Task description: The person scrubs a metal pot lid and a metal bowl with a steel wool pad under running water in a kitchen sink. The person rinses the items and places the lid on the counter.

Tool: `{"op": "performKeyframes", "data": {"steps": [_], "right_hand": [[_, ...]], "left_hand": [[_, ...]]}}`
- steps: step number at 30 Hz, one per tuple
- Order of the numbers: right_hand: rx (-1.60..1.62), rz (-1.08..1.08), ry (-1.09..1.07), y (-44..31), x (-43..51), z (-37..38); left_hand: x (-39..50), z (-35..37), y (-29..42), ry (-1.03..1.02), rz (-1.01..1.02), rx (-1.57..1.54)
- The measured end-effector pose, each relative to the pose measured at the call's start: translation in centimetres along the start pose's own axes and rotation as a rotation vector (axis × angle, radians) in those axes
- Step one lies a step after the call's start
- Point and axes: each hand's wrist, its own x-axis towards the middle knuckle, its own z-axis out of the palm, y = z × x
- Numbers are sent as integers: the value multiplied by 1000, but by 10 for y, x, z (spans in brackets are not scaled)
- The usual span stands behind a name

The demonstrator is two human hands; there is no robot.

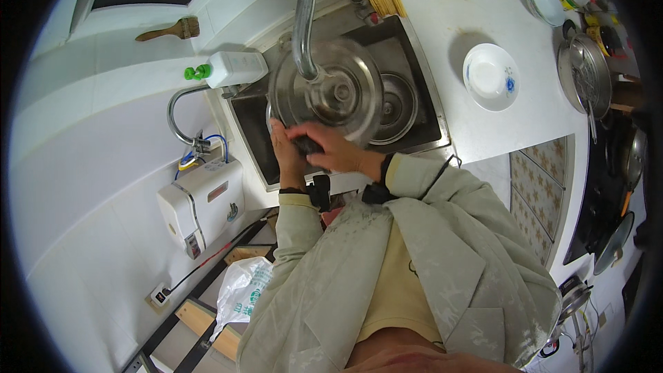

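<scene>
A wide round metal vessel or lid (pixel 362 94) with concentric rings is tilted over the sink, under the end of the tall faucet (pixel 305 26). Blur keeps me from telling its exact kind. My left hand (pixel 286 153) is at its near left edge, fingers pointing up along the rim. Close beside it, my right hand (pixel 336 149) curls around a small dark object (pixel 306 144), perhaps a scouring pad or a handle. Beneath the vessel, a round metal basin or strainer (pixel 414 98) sits in the sink (pixel 437 127).
A white pump bottle (pixel 238 69) with a green top lies by the sink's left rim. A brush (pixel 178 28) lies on the ledge. A white bowl (pixel 491 76) stands on the right counter, near a metal pan (pixel 585 75). A water heater (pixel 204 204) hangs at left.
</scene>
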Motion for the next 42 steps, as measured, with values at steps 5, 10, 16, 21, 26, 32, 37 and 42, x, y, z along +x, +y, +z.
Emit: {"op": "performKeyframes", "data": {"steps": [5, 10, 16, 21, 26, 32, 37, 42], "right_hand": [[-276, -217, 127, 13, 7, 13], [-508, -104, 343, 31, 52, -6], [-611, -73, 312, 18, 33, 0], [-770, 30, -44, 22, -35, -7], [-703, 117, 344, 59, -44, -34], [-218, 117, 489, 79, -12, -76], [-17, 93, 156, 51, 27, -98], [-308, -240, -60, 13, 57, -47]], "left_hand": [[-1, 12, 15, -70, 49, -295], [-5, 18, 2, -30, 266, 37], [-9, 15, -4, 36, 316, 0], [-10, 16, 9, 129, 296, -183], [-7, 12, 19, 120, 326, -117], [-13, 7, 25, 25, 354, 70], [-12, -2, 19, -112, 232, 39], [-6, 2, 11, -194, 159, -3]]}}
